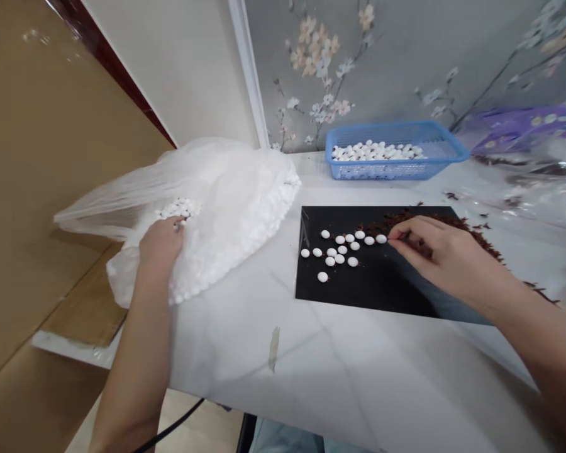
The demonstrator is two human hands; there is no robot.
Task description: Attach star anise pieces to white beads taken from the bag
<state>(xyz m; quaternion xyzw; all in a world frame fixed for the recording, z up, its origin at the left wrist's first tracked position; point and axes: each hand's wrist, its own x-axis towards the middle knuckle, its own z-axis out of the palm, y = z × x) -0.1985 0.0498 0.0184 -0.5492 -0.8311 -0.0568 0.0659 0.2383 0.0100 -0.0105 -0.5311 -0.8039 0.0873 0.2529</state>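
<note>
My right hand (pixel 434 251) is over a black mat (pixel 372 283), thumb and forefinger pinched at the right end of a small white oval ball (pixel 381 239). Several similar balls (pixel 342 250) lie loose on the mat to its left, some with tiny brown bits at their ends. Dark brown shreds (pixel 396 219) are heaped along the mat's far edge, partly behind my right hand. On the left, my left hand (pixel 163 239) reaches into the mouth of a clear plastic bag (pixel 226 189) full of white balls. Its curled fingertips are among the balls and partly hidden.
A blue plastic basket (pixel 387 168) with many white balls stands against the flowered wall. Clear plastic bags with a purple label (pixel 523 129) lie at the right. Cardboard (pixel 82 308) is beside the white table (pixel 245 333) on the left. A black cable (pixel 179 421) hangs below the front edge.
</note>
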